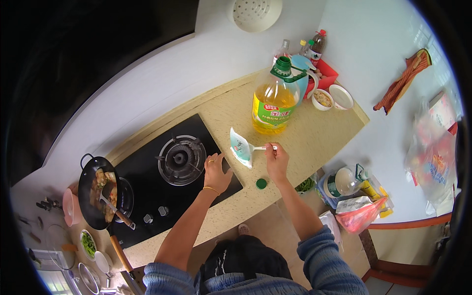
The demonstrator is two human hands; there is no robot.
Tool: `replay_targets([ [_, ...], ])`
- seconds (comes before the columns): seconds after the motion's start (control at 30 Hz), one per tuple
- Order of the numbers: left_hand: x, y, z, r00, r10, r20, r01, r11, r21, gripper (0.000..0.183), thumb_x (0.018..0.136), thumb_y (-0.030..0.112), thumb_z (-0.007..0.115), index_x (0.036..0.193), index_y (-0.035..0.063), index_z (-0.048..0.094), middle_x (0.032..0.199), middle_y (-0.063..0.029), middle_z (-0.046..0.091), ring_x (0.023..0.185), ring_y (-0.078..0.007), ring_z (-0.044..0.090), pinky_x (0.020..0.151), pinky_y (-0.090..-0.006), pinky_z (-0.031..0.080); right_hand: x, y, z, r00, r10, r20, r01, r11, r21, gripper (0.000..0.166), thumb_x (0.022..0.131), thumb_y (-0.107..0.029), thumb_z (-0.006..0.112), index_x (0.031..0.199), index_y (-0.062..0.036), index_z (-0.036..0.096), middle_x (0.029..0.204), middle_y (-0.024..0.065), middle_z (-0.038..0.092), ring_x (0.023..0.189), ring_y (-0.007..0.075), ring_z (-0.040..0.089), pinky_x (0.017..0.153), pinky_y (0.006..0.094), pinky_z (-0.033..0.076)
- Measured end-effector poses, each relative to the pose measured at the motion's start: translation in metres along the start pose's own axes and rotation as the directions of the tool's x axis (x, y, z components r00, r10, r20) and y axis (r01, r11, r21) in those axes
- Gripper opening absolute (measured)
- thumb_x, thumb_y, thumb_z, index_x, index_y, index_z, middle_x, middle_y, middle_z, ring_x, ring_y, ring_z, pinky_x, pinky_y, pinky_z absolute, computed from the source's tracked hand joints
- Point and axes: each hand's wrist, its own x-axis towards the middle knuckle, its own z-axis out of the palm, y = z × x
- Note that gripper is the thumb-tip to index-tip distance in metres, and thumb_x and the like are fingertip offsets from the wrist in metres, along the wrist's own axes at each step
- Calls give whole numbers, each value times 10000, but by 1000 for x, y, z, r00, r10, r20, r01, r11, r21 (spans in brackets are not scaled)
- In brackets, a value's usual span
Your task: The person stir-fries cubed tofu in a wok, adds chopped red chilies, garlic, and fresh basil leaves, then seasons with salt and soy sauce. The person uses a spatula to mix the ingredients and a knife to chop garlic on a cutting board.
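My right hand (277, 162) grips the handle of a small white spoon (260, 148). The spoon's other end is hidden in a pale green and white plastic packet (240, 148) that stands on the counter. Over the right edge of the black gas cooktop (147, 191) is my left hand (217, 172), fingers spread and holding nothing, a short way from the packet. A large bottle of yellow cooking oil (273, 107) stands uncapped behind the packet. Its green cap (261, 183) appears to be the one lying on the counter near my right wrist.
On the left burner sits a wok (88, 191) of food, with a spatula (117, 212) in it and its wooden handle (121, 254) toward me. Beside it is a plate of green vegetables (88, 244). Bowls (322, 99) and a blue jug (301, 84) stand at the back right.
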Motion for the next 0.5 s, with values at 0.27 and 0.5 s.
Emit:
replay_targets([
  [0.27,-48,4,0,988,88,127,-84,996,-35,475,692,166,662,1116,43,487,1193,-214,430,1145,-387,357,977,-435,306,0,3,-7,986,-164,-43,162,986,-43,109,826,-101,578,824,8,570,637,98,558,512,136,500,483,253,400],
  [0.5,-114,-2,-17,962,47,270,-38,999,-35,446,715,212,661,1106,59,512,1218,-209,430,1153,-378,370,968,-427,319,6,-2,-12,993,-85,-85,83,996,-34,120,838,-124,570,833,-4,573,630,71,551,517,105,496,487,255,406],
])
